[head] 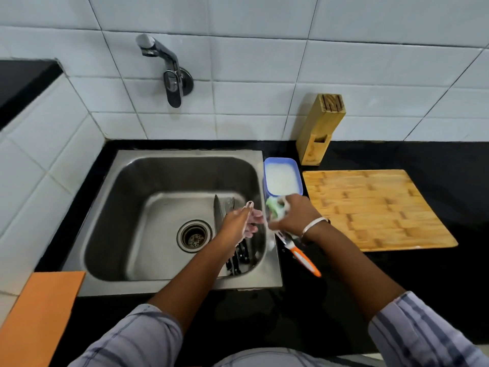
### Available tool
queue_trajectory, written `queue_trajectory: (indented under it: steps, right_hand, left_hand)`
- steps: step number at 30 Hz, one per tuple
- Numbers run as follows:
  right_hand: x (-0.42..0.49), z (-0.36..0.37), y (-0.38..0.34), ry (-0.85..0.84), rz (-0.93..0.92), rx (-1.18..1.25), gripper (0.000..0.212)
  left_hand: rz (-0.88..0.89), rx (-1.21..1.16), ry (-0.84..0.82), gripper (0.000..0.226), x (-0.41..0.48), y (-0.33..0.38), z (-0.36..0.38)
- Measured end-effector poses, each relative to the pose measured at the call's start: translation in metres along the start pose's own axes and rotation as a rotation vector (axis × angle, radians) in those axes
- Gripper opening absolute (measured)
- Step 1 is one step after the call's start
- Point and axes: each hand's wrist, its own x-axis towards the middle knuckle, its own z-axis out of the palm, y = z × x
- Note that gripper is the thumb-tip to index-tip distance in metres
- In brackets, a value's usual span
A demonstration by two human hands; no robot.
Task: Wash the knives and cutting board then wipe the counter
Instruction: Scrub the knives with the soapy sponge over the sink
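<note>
My right hand is shut on a green and white sponge over the sink's right rim. Under its wrist an orange-handled knife points down and right, with its foamy blade running up between my hands. My left hand is soapy, with fingers curled beside that blade; blur hides whether it grips it. Several black-handled knives lie in the steel sink under my left hand. The wooden cutting board lies flat on the black counter to the right.
A blue tub of soapy water stands between sink and board. A wooden knife block leans at the tiled wall. The tap is above the sink. An orange cloth lies at the front left.
</note>
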Motion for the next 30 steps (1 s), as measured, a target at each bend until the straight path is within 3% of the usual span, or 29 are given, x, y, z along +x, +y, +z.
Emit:
queue_trajectory:
  steps: [4,8,11,14,17,19,22,27,30]
  right_hand:
    - [0.026,0.007,-0.027,0.177,0.133,0.651,0.018]
    - [0.043,0.026,-0.037,0.303,0.244,0.872,0.017]
    - [0.045,0.048,-0.049,0.273,0.321,1.100,0.020]
    - [0.033,0.071,-0.065,0.104,0.449,1.342,0.026]
    - [0.019,0.088,-0.067,-0.001,0.325,1.070,0.023]
    - [0.021,0.092,-0.059,0.053,0.207,0.821,0.022]
    - [0.035,0.080,-0.052,0.167,0.168,0.594,0.020]
    - [0.062,0.061,-0.057,0.356,0.238,0.629,0.024]
    - [0.046,0.067,-0.062,0.288,0.215,0.603,0.022]
  left_hand:
    - [-0.039,-0.019,-0.142,0.059,-0.008,0.005,-0.005]
    - [-0.064,0.076,-0.045,0.052,-0.015,0.006,-0.013]
    - [-0.095,0.102,0.031,0.050,-0.017,0.006,-0.023]
    - [-0.114,0.096,0.051,0.049,-0.017,0.007,-0.025]
    - [-0.120,0.045,0.087,0.057,-0.019,0.012,-0.027]
    - [-0.120,0.047,0.129,0.063,-0.017,0.014,-0.030]
    - [-0.097,0.070,0.057,0.077,-0.016,0.017,-0.029]
    - [-0.096,0.120,-0.018,0.073,-0.017,0.035,-0.027]
    - [-0.073,0.082,-0.006,0.076,-0.012,0.042,-0.032]
